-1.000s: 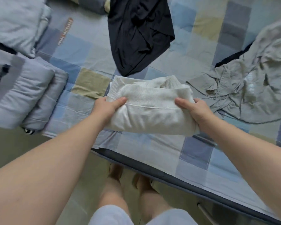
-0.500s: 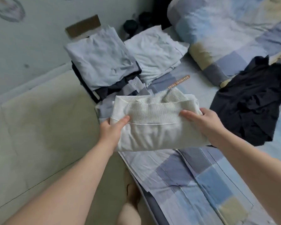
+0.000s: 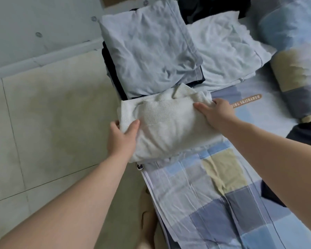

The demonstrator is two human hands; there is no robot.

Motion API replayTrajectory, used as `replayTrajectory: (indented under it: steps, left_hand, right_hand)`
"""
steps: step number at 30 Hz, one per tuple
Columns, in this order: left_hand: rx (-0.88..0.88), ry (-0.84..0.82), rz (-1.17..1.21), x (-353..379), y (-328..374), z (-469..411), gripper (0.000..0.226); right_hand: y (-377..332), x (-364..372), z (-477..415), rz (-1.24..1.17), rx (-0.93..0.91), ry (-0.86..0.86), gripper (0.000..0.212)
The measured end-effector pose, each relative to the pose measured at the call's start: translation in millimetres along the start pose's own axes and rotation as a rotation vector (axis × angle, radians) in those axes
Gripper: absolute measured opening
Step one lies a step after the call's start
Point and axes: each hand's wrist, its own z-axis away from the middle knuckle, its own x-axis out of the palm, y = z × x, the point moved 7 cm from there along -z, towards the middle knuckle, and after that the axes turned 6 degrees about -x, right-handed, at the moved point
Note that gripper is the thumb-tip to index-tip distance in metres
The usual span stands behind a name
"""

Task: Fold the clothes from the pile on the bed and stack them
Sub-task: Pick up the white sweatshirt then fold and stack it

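Your left grip (image 3: 123, 139) holds the 9 o'clock edge of the folded cream-white knit sweater with a ribbed band (image 3: 169, 130). The thumb lies on top and the fingers are tucked under the fold. Your right grip (image 3: 217, 114) holds the sweater's 2 o'clock corner, thumb pressed on the ribbing and fingers curled over the far edge. Both grips are closed on the cloth.

The sweater sits at the bed's floor-side edge, on the blue, grey and beige checked patchwork sheet (image 3: 214, 194). A small dark-and-white scrap (image 3: 139, 166) peeks out beneath its 7 o'clock corner. Whether the sweater's full weight rests there cannot be told.

At 12 o'clock from the sweater, touching its far edge, lies a folded pale-blue garment (image 3: 147, 51) on top of dark navy folded clothes (image 3: 113, 72). At 1 o'clock, just beside that stack, lies a folded white garment (image 3: 226, 54). At 2 o'clock, near your right grip, an orange-brown lettered label (image 3: 248, 101) lies on the sheet.

At 3 o'clock, a crumpled black garment (image 3: 305, 135) reaches the picture's edge. Further out, towards 2 o'clock, lies a rolled quilt in matching checks (image 3: 294, 42). From 8 to 10 o'clock spreads beige tiled floor (image 3: 52, 123), which meets a grey wall (image 3: 34, 24) at 11 o'clock.
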Motion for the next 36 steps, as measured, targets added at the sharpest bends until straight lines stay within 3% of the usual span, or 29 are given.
replayTrajectory:
  steps: [2, 3, 4, 6, 9, 13, 15, 19, 36]
  left_hand:
    - [0.296, 0.235, -0.291, -10, 24, 10, 0.072]
    - [0.521, 0.316, -0.375, -10, 43, 22, 0.066]
    - [0.751, 0.333, -0.41, -3, 60, 39, 0.055]
    - [1.045, 0.153, -0.498, 23, 75, 61, 0.037]
    - [0.873, -0.163, -0.796, 60, 57, 57, 0.052]
    - [0.782, -0.166, -0.818, 70, 45, 47, 0.057]
    - [0.785, -0.145, -0.808, 72, 41, 42, 0.057]
    - [0.782, -0.169, -0.811, 77, 24, 22, 0.062]
    - [0.823, -0.111, -0.687, 104, 10, -10, 0.061]
  right_hand:
    - [4, 5, -7, 0.062, 0.035, 0.004, 0.067]
    - [6, 5, -11, 0.091, 0.036, 0.01, 0.067]
    - [5, 4, -12, 0.126, 0.034, 0.015, 0.069]
    - [1, 3, -11, 0.208, 0.043, 0.011, 0.073]
    - [-16, 1, 4, 0.371, -0.067, 0.021, 0.071]
    - [-52, 3, 50, 0.569, -0.554, 0.153, 0.071]
    - [-51, 17, 68, 0.646, -0.707, 0.126, 0.066]
    - [-19, 52, 62, 0.757, -0.65, -0.034, 0.066]
    - [1, 84, 9, 0.77, -0.542, -0.037, 0.07]
